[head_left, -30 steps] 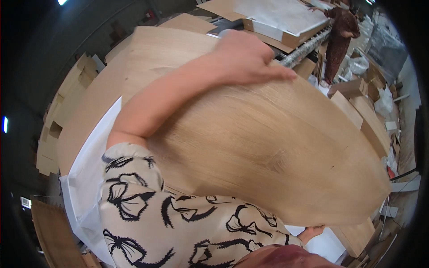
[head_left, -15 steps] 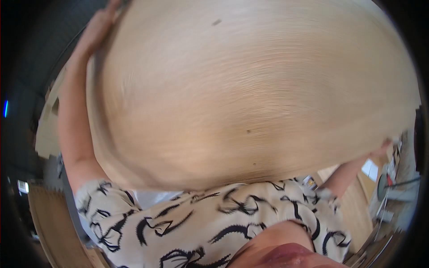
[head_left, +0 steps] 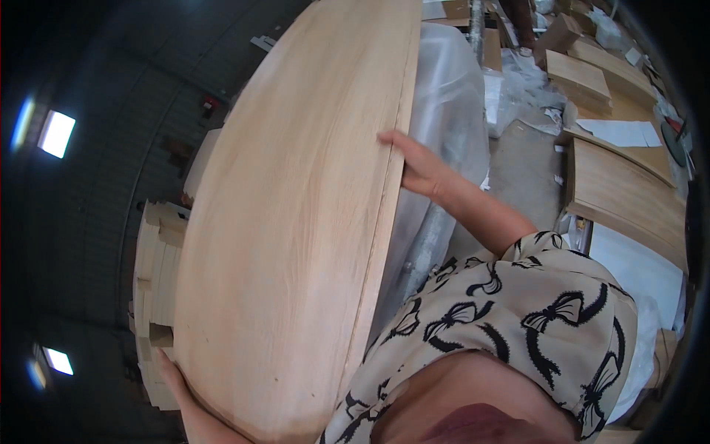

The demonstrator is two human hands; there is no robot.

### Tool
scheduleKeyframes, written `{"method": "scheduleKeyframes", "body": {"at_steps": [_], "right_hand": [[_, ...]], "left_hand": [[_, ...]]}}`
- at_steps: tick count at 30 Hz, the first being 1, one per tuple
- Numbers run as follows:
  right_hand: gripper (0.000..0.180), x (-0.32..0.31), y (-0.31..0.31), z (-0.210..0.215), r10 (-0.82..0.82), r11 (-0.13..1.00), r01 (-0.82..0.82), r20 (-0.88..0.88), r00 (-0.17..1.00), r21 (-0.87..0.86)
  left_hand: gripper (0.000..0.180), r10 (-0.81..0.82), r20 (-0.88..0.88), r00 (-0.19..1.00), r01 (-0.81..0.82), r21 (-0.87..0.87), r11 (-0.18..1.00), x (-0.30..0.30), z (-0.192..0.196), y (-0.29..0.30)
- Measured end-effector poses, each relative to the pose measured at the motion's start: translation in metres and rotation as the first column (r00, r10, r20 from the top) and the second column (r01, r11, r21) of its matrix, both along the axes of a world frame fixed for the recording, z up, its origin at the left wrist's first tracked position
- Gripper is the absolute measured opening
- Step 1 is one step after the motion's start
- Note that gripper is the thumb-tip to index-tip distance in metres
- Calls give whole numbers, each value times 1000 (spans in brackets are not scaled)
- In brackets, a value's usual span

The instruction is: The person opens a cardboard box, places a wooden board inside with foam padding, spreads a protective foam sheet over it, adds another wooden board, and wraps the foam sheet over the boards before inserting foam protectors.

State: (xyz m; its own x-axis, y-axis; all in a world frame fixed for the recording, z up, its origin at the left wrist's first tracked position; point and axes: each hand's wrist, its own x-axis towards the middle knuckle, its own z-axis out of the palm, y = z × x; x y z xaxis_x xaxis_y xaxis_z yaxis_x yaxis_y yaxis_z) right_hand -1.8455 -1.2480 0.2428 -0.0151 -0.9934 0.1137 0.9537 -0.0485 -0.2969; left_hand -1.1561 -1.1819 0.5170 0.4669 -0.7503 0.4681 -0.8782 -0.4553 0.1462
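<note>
A large pale wooden panel (head_left: 288, 229), slightly curved by the lens, runs from the top of the view down to the front of my patterned blouse. It is tilted, with its broad face and a long side edge showing. My right hand (head_left: 418, 164) is closed round the right-hand edge, thumb on the face and the other fingers hidden behind. At the lower left my left hand (head_left: 171, 374) holds the panel's opposite edge; most of its fingers are out of sight behind the wood.
Beneath and right of the panel lies clear plastic sheeting (head_left: 444, 96). Farther right are wooden boards (head_left: 617, 185) and crumpled plastic wrap (head_left: 521, 92) on the floor. A stack of pale boards (head_left: 157, 274) stands at the left. Another person's leg (head_left: 520, 22) shows at the top.
The panel has turned from lying broad across the view to a steeper, lengthwise tilt. My right hand now grips nearer the middle of the view, while my left hand is lower.
</note>
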Motion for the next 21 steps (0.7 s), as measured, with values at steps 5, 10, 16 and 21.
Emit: {"method": "scheduleKeyframes", "body": {"at_steps": [5, 10, 16, 21], "right_hand": [[44, 0, 4, -50, 195, 979, -179, -199, 960, 96], [44, -23, 48, -53, 339, 941, -322, -257, 905, 109], [40, -19, 51, -75, 397, 916, -363, -264, 879, 169], [28, -31, 76, -75, 402, 872, -274, -274, 874, 406]], "left_hand": [[76, 128, -151, 980, -125, 28, 992, 0, -187, 40], [87, 180, -70, 981, -179, 21, 984, -66, -180, 129], [85, 190, -92, 977, -194, -33, 980, -63, -187, 100], [81, 16, 82, 996, -12, -59, 998, -44, -196, 73]]}}
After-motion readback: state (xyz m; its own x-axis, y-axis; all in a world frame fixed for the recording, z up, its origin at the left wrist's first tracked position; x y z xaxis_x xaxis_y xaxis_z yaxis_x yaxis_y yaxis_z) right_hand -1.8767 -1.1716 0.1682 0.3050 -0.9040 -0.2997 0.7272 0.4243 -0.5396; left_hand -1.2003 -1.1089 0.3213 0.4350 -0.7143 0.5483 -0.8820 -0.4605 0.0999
